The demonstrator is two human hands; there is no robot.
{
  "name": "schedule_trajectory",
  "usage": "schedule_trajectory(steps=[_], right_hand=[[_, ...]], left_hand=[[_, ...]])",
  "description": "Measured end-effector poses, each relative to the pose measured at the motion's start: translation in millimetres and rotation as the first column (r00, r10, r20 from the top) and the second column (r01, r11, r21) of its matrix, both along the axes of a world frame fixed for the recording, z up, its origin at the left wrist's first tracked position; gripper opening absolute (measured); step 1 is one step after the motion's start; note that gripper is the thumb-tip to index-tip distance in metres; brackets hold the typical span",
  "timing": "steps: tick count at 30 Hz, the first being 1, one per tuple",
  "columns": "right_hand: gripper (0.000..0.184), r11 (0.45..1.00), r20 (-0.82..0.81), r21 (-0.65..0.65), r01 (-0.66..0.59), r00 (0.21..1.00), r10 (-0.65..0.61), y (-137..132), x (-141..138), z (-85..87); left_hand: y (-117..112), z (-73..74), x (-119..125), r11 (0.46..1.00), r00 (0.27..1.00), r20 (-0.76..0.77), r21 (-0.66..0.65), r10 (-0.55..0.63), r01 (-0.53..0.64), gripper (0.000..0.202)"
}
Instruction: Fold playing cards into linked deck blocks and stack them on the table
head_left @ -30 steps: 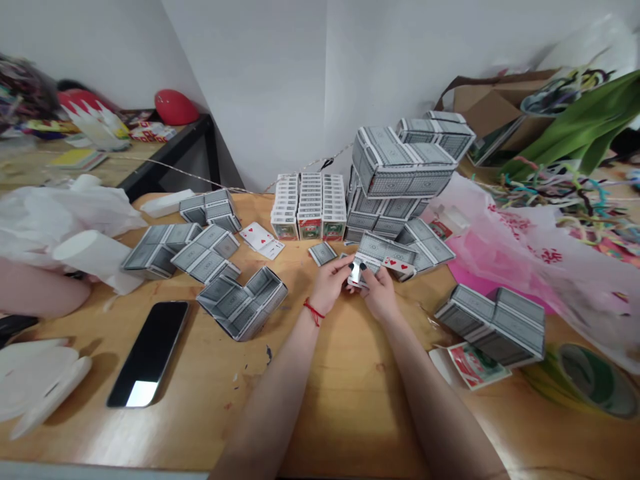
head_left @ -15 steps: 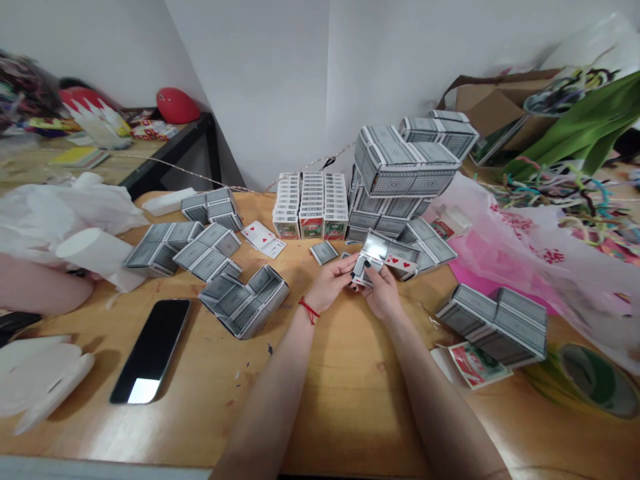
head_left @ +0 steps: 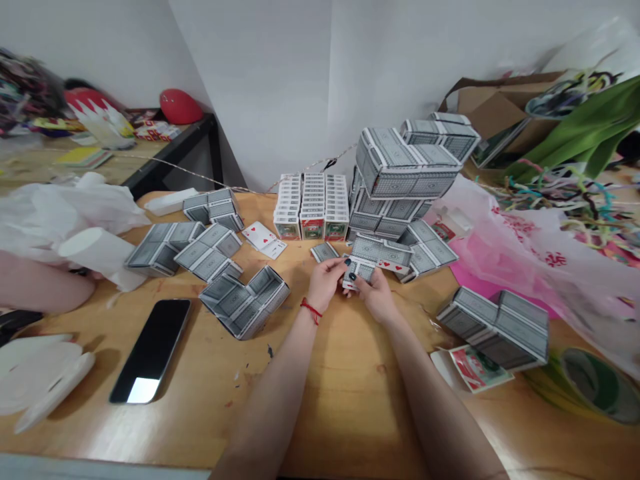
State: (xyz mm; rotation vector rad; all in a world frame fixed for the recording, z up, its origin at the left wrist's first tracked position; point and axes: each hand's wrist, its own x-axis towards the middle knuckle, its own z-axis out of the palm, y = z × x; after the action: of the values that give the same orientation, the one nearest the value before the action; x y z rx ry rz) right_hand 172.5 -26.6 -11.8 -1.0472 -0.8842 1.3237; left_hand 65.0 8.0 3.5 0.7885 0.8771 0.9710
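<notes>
Between my hands is a piece made of joined playing cards (head_left: 375,250), grey patterned backs outward, with a strip of red hearts showing on its right side. My left hand (head_left: 326,277) pinches its left edge; a red string bracelet is on that wrist. My right hand (head_left: 376,292) grips the near flap, thumb on top. Just behind my left fingers lies a small stack of cards (head_left: 325,251). A tall stack of folded-card blocks (head_left: 407,167) rises behind the held piece, and another card block (head_left: 427,248) stands close to its right.
Rows of boxed card decks (head_left: 313,207) stand at the back. Face-up cards (head_left: 264,239) and an open card block (head_left: 245,300) lie left, near a phone (head_left: 151,350). On the right are a card block (head_left: 495,323), an opened card box (head_left: 480,367), a tape roll (head_left: 590,380) and a pink bag (head_left: 505,247).
The held card piece has shifted slightly left and turned, so its bright glare is gone. Both hands keep hold of it, the right hand moving a little left with it.
</notes>
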Motion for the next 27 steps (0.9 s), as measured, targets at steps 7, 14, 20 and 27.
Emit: schedule_trajectory(steps=[7,14,20,27], right_hand=[[0.034,0.998,-0.004,-0.012,0.066,0.998,-0.066,2,1,-1.7],[0.032,0.997,-0.052,-0.036,0.071,0.996,-0.073,3,3,3.7],[0.033,0.997,-0.052,-0.055,0.049,0.997,-0.052,2,4,8.7],[0.039,0.998,0.006,-0.062,-0.017,1.000,0.018,0,5,11.1]], left_hand=[[-1,0.9,0,0.999,0.999,0.034,0.009,-0.032,0.032,0.039],[3,-5.7,-5,0.977,0.971,0.130,0.102,-0.201,0.188,0.054],[6,-5.4,-15,0.958,0.948,0.153,0.111,-0.279,0.264,0.054],[10,-7.8,-19,0.968,0.971,0.056,0.109,-0.233,0.226,0.045]])
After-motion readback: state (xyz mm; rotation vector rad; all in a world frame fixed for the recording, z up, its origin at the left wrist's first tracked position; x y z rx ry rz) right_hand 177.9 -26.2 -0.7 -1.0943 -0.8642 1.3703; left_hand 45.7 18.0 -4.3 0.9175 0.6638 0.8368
